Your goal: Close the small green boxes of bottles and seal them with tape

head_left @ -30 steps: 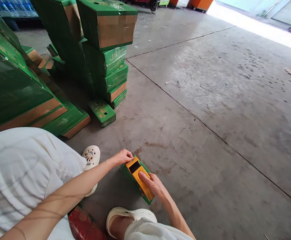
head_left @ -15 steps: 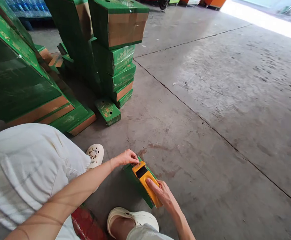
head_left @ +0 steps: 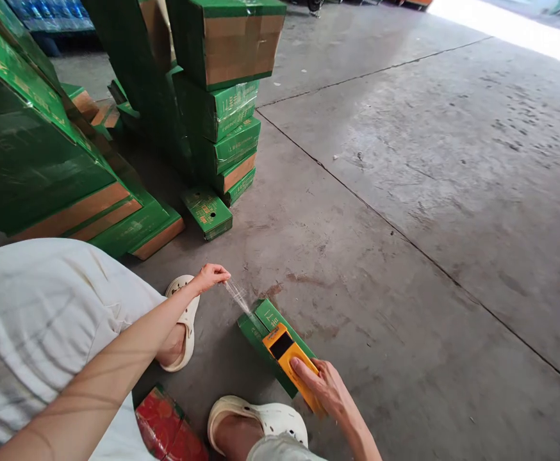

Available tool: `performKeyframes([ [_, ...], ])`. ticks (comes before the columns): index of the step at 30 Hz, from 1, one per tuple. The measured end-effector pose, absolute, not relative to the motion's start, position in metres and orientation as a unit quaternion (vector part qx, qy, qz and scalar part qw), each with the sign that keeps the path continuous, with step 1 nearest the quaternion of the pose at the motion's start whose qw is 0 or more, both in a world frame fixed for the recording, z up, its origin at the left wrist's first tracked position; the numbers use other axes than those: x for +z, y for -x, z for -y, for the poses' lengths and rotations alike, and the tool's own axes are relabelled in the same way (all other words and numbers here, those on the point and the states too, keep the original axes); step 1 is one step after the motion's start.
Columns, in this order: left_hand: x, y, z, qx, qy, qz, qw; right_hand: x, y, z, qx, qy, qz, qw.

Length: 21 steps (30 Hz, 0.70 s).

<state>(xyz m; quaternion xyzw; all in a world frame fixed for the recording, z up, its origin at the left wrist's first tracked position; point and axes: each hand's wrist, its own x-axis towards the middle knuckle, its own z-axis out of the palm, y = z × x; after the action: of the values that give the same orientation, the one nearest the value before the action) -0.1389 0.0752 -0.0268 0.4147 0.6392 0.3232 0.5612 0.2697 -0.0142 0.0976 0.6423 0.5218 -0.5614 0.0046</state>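
Observation:
My left hand (head_left: 211, 276) pinches the end of a strip of clear tape (head_left: 238, 296). The strip runs slantwise down to the green cardboard box (head_left: 263, 313) on the floor. In my right hand (head_left: 322, 385) is a yellow-orange handheld device (head_left: 304, 365) with a dark rectangular window near its far end. My thumb lies along its top. It is over the green box and hides part of the lid. Whether it touches the box I cannot tell.
Behind, a stack of green boxes (head_left: 234, 109) stands beside larger green cartons (head_left: 44, 153). A small flat green box (head_left: 207, 213) lies at their foot. My white clogs (head_left: 280, 422) flank the work, and a red box (head_left: 167, 426) sits between my legs.
My left hand has moved away to the left and up, drawing the tape out from the box. The device in my right hand has shifted down and right, baring more lid.

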Motion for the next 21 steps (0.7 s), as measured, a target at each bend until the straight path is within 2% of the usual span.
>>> performKeyframes([
  [11,-0.06,0.116,-0.066,0.316,-0.444,-0.659,0.518,0.1,-0.265,0.019,-0.571,-0.653,-0.497,0.024],
  [21,-0.1,0.068,-0.051,0.277,-0.437,-0.67,0.533,0.093,-0.275,0.024,-0.572,-0.652,-0.498,0.015],
])
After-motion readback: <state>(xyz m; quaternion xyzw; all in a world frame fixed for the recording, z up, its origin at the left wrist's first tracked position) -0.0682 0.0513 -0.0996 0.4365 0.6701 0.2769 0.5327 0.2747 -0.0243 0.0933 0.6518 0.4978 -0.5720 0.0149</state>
